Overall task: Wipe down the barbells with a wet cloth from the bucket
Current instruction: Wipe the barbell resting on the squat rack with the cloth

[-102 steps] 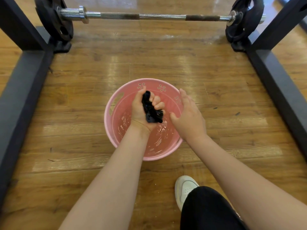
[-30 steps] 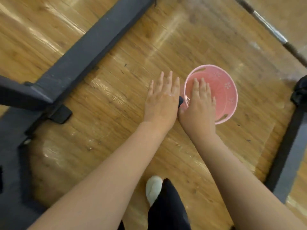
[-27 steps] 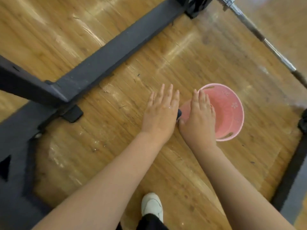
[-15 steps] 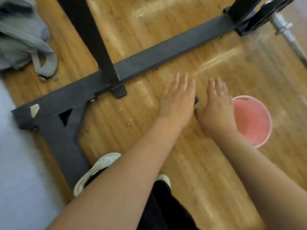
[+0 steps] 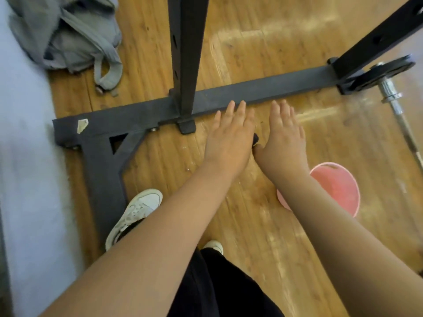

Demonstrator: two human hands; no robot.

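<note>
My left hand and my right hand are stretched forward side by side above the floor, backs up and fingers straight. A small piece of the black cloth peeks out from under the thumb side of my left hand, which holds it; the rest is hidden beneath the palm. My right hand holds nothing, and its thumb lies close to the cloth. The pink bucket stands on the floor under my right forearm. The barbell's chrome bar and black plate lie at the right edge.
A black rack base beam crosses the wooden floor ahead of my hands, with an upright post rising from it. A grey bag lies at the top left. My white shoe stands beside the rack foot.
The view has swung left and risen from the bucket toward the rack base. My hands left the bucket and now reach forward with the cloth tucked under my left hand.
</note>
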